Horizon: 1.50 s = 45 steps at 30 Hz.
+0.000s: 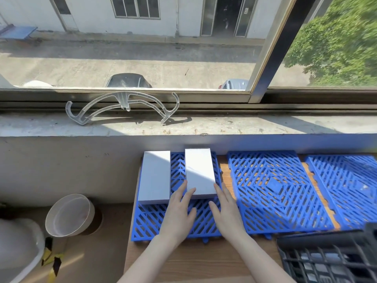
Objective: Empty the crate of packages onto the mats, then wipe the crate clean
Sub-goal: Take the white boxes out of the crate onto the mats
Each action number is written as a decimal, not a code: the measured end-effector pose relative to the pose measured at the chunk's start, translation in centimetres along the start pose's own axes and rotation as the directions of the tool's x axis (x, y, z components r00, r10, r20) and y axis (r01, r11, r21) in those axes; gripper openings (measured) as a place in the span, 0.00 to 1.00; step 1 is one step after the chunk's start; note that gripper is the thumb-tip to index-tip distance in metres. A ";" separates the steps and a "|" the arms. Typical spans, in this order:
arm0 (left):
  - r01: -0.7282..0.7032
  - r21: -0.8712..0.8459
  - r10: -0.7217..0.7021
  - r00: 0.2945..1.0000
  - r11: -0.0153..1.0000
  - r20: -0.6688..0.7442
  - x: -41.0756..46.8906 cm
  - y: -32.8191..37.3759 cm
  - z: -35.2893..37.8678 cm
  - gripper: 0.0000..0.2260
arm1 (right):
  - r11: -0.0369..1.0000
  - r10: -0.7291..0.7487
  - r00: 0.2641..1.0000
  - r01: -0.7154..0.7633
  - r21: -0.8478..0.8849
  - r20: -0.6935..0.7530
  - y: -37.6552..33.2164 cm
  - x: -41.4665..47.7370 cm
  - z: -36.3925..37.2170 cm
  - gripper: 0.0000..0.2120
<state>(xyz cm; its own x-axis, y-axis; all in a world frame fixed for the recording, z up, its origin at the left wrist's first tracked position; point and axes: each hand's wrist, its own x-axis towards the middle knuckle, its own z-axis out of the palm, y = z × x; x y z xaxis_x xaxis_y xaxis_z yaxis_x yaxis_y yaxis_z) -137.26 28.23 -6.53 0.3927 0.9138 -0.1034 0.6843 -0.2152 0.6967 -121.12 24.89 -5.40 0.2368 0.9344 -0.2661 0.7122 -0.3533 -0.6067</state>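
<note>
My left hand (179, 211) and right hand (226, 213) lie open with fingers straight, flanking the near end of the second white rectangular package (201, 173). The fingertips touch it and nothing is gripped. It rests on the left blue plastic lattice mat (151, 223), long axis running away from me toward the wall, parallel to the first white package (156, 176) just beside it. The black plastic lattice crate (326, 260), with more packages visible inside, sits near right, closer to my right hand. Judgement: the middle blue mat (273, 190) and right blue mat (346, 184) offer open room.

pkgs (201, 172) white | mats (271, 190) blue lattice | crate (318, 242) prob. black
</note>
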 end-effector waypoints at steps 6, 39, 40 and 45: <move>-0.035 -0.155 -0.002 0.972 0.987 -0.233 -0.2 4.3 -1.5 0.13 | 0.976 -0.009 0.995 0.031 0.214 -0.102 -1.6 -2.0 -4.7 0.23; -0.719 -0.299 0.764 0.643 0.627 0.057 -14.3 53.2 23.0 0.15 | 0.960 0.229 0.698 -0.046 0.277 -0.679 28.1 -35.4 -40.9 0.13; -0.716 -0.297 0.763 0.642 0.632 0.075 -13.8 54.0 24.0 0.15 | 0.965 0.233 0.692 -0.077 0.250 -0.684 29.4 -35.5 -41.6 0.13; -0.671 -0.109 0.662 0.669 0.734 0.338 -10.0 57.3 28.2 0.29 | 0.973 0.179 0.736 -0.231 0.007 -0.653 34.3 -34.4 -44.2 0.19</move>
<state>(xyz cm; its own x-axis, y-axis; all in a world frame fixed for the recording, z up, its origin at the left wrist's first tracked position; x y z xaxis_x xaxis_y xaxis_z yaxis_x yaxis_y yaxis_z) -84.62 -3.00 14.44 0.9233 0.3527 0.1520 0.1718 -0.7333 0.6579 -75.64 -17.38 16.08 0.7334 0.6544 0.1842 0.6334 -0.5595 -0.5345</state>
